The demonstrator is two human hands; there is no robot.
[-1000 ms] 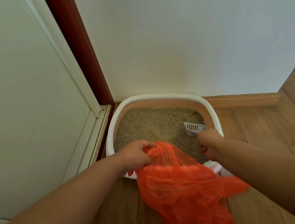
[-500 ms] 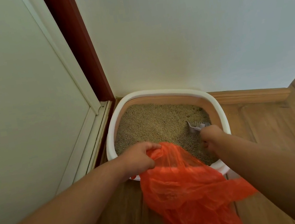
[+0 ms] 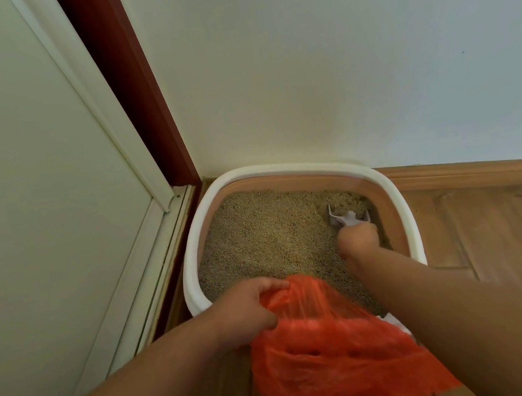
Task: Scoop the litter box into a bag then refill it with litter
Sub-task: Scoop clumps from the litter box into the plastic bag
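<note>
The fingers of the right hand [image 3: 359, 241] are curled tight round the handle of a grey scoop [image 3: 348, 216]; the handle itself is hidden inside the fist. The scoop's blade is dug into the litter [image 3: 270, 241] in the far right corner of the litter box [image 3: 192, 268], with grains heaped over its front edge, just beside the box's pinkish inner wall. The right forearm runs back from there over the near right part of the box and crosses its near rim.

The left hand [image 3: 248, 308] has its fingers and thumb curled round a bunched edge of the orange bag [image 3: 332, 362], pinching the thin plastic at the near rim of the box, left of the middle. The bag's top edge lies over that rim and a little over the litter; the rest hangs crumpled on the near side of the box, between the two forearms, above the wooden floor [image 3: 486, 229].

The litter is tan and grainy and covers the whole bottom of the box. The box has a thick white rim and stands on the floor in a corner, its far side against the pale wall [image 3: 316, 60] and its left side just beside a white door frame [image 3: 130, 171] and a dark red post [image 3: 127, 88]. A wooden skirting board [image 3: 456, 173] runs along the wall to the right of the box.
</note>
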